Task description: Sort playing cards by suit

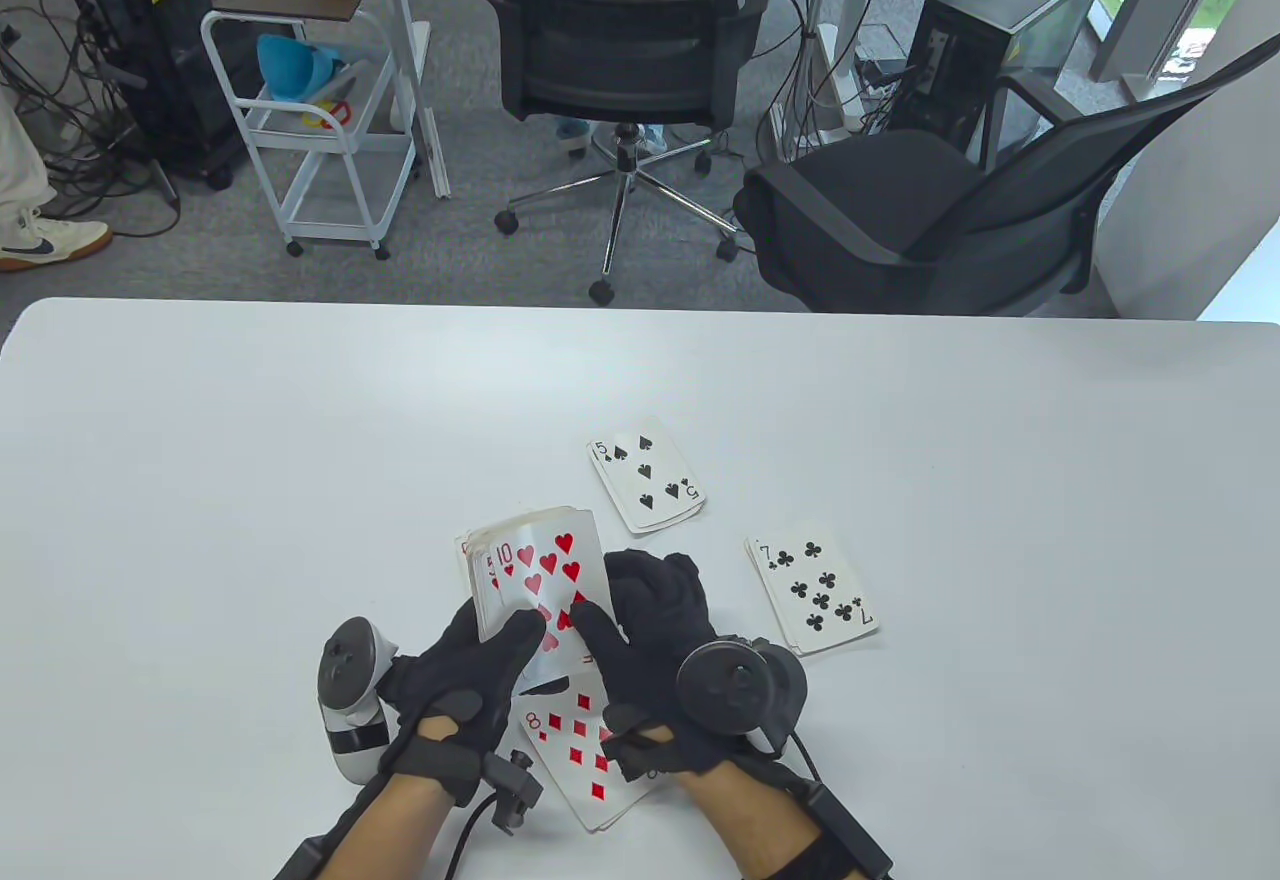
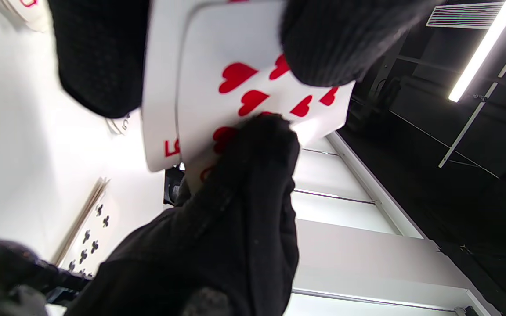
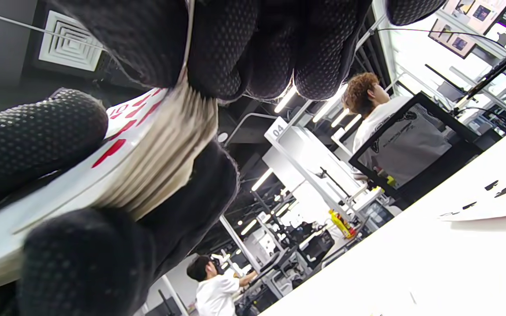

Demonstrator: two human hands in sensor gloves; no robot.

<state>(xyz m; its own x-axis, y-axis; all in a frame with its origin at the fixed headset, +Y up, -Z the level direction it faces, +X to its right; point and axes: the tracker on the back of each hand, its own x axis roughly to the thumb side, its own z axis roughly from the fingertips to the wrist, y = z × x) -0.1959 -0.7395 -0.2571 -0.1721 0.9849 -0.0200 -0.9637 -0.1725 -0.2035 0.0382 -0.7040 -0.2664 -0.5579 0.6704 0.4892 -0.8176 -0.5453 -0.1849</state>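
Note:
A deck of cards (image 1: 535, 580) is held face up above the table's near middle, with the ten of hearts (image 1: 548, 565) on top. My left hand (image 1: 497, 642) grips the deck from below, thumb across the top card. My right hand (image 1: 622, 610) grips its right side, thumb on the ten of hearts and fingers curled behind. In the left wrist view the ten of hearts (image 2: 253, 87) sits slightly offset over a red five. The right wrist view shows the deck's edge (image 3: 160, 162) between gloved fingers (image 3: 253, 48). Face-up piles lie on the table: spades (image 1: 645, 485), clubs (image 1: 812, 592), diamonds (image 1: 580, 745).
Another card's corner (image 1: 462, 548) shows on the table behind the deck's left side. The white table (image 1: 200, 480) stretches wide on both sides. Two office chairs (image 1: 620, 30) and a white cart (image 1: 320, 140) stand beyond its far edge.

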